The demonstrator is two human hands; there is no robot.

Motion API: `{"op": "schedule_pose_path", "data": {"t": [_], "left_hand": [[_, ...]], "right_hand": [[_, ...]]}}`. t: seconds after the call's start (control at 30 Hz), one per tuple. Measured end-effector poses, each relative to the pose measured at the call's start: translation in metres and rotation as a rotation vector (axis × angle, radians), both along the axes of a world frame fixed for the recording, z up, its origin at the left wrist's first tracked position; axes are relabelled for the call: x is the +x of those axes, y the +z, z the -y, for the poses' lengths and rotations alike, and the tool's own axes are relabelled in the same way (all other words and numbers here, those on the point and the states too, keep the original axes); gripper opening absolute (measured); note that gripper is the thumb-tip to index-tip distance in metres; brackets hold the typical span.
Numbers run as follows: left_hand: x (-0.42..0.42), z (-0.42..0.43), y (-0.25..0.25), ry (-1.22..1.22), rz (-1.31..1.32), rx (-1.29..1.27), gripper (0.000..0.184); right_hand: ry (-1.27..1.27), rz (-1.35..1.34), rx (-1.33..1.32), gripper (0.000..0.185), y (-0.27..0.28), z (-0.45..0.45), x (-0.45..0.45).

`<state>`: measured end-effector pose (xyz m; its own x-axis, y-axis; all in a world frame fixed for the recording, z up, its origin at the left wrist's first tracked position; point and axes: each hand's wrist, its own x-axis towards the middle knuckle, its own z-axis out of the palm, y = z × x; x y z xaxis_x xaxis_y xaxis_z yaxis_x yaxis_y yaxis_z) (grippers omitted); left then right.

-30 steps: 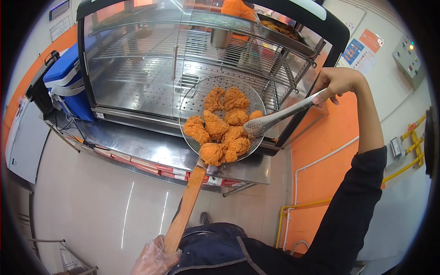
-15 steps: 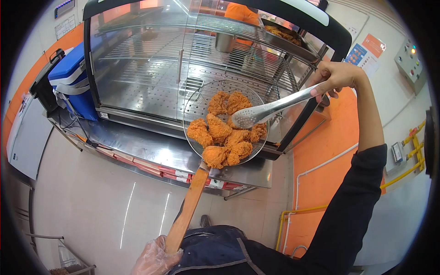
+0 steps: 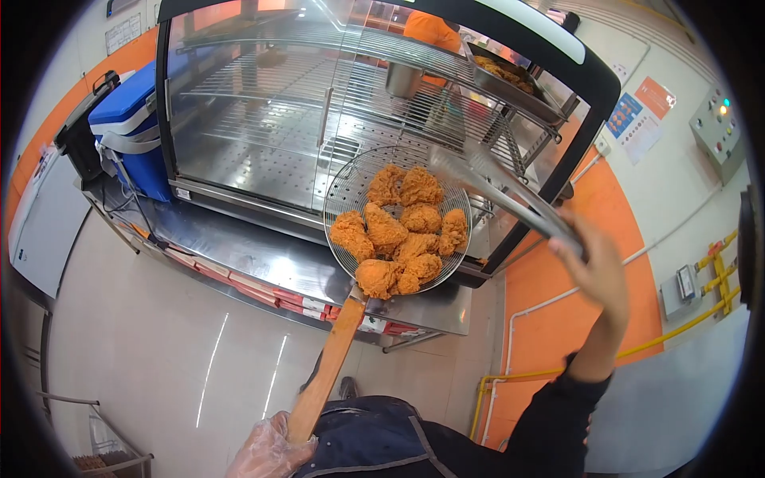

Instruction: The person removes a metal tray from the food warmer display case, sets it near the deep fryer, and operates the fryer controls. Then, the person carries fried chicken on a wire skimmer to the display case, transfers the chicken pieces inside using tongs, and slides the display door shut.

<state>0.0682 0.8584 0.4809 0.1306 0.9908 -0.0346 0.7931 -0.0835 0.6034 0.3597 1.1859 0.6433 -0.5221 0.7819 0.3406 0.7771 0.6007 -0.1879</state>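
My left hand [image 3: 272, 448], in a clear plastic glove, is closed round the wooden handle [image 3: 327, 374] of a round wire strainer [image 3: 339, 185]. Several pieces of fried chicken [image 3: 386, 229] lie in the strainer, in front of the glass display cabinet. Bare and slightly blurred, my right hand [image 3: 591, 267] holds metal tongs [image 3: 522, 199] by their back end. The tongs' two arms are apart above the strainer's right side, with nothing visible between them.
Wire shelves fill the display cabinet [image 3: 247, 203]; a tray [image 3: 514, 84] of food and a metal container [image 3: 404, 80] stand on the upper one. A blue cooler [image 3: 131, 131] is left. Yellow pipes [image 3: 713, 299] run along the right wall. Beyond the glass is a person in orange [image 3: 430, 30].
The tongs have lifted off the chicken, opened, and swung up. My right hand has moved down and nearer my body. The piece at the strainer's right now lies uncovered.
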Motion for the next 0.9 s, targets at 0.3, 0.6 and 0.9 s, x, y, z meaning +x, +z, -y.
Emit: {"op": "schedule_pose_path", "data": {"t": [0.3, 0.6, 0.9], "left_hand": [[0.001, 0.0, -0.009, -0.027, -0.096, -0.051, 0.029], [0.019, -0.033, 0.037, 0.656, 0.551, -0.612, 0.034], [0.024, -0.036, 0.04, 0.625, 0.45, -0.594, 0.039]], "right_hand": [[-0.41, -0.334, -0.254, 0.048, -0.153, 0.1, 0.019], [-0.498, -0.168, -0.12, 0.056, -0.184, 0.107, 0.016], [-0.468, -0.079, -0.11, 0.052, -0.175, 0.105, 0.01]]}}
